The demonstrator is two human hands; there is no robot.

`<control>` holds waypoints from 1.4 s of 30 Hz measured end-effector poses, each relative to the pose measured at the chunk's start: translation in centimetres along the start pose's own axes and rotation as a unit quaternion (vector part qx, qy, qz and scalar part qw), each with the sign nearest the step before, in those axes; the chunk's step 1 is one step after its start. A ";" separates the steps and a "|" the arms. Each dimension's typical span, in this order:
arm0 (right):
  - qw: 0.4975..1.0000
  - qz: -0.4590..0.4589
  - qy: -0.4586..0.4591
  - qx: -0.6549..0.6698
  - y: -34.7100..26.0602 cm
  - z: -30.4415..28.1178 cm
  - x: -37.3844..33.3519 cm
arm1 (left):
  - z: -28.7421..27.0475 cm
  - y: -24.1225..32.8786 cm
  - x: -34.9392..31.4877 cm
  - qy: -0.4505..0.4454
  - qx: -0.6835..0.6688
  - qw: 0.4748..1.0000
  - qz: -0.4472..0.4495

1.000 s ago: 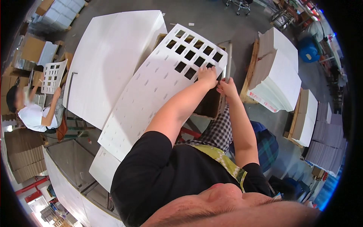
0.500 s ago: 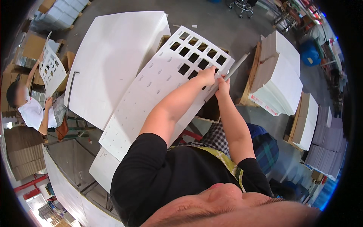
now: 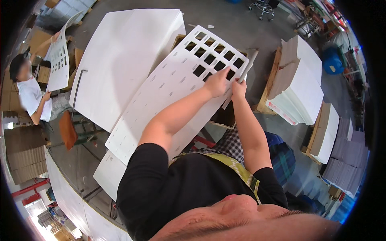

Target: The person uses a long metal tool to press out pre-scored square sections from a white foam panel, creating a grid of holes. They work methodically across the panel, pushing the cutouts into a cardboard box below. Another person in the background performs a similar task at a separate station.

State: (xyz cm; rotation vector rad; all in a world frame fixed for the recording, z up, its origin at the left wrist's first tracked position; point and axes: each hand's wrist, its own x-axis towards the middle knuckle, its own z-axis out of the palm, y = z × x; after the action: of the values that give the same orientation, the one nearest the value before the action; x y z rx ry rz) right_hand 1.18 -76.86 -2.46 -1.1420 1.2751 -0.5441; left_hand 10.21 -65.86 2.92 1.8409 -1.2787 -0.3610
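Observation:
A large white board sheet (image 3: 161,96) lies slantwise before me, with several square holes through its far end and small printed marks over the rest. Over those holes is my left hand (image 3: 217,83), its index finger stretched onto the sheet beside a hole at the right edge; its other fingers look curled. At that same edge my right hand (image 3: 238,88) is closed around the lower part of a narrow pale strip (image 3: 250,64), which stands up along the sheet's side. Whether the strip is still joined to the sheet I cannot tell.
A big white stack (image 3: 124,52) stands left of the sheet, and a brown carton (image 3: 223,118) shows beneath it. Palletised board stacks (image 3: 299,84) are on the right. At the far left another person (image 3: 34,94) holds a similar holed sheet (image 3: 60,60).
The pale strip has swung steeper and nearer the sheet's edge. My left hand has shifted slightly left, its index finger now showing straighter. The other person's sheet has turned.

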 end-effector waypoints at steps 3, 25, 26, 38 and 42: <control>0.999 -0.023 0.019 -0.021 -0.4 -0.2 -0.4 | -7.9 -3.4 -6.8 0.090 0.093 0.990 0.060; 0.996 -0.085 -0.002 0.037 0.2 -1.9 0.2 | -24.9 -11.6 -56.0 0.342 0.233 0.685 -0.600; 0.995 -0.089 -0.008 0.034 0.3 -1.7 0.3 | -25.0 -12.1 -57.5 0.352 0.208 0.694 -0.593; 0.984 0.028 -0.161 -0.076 -1.8 -5.0 2.8 | -16.1 -2.9 -55.2 0.376 0.158 0.682 -0.607; 0.959 -0.061 -0.133 -0.243 -4.6 -8.2 -0.3 | -16.4 -3.4 -54.9 0.357 0.151 0.680 -0.622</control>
State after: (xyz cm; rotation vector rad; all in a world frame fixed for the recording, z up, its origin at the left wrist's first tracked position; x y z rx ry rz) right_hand -5.35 -81.29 2.64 -1.6519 1.1342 -0.1530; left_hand -1.06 -9.81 -1.80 2.5153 0.6442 -0.0574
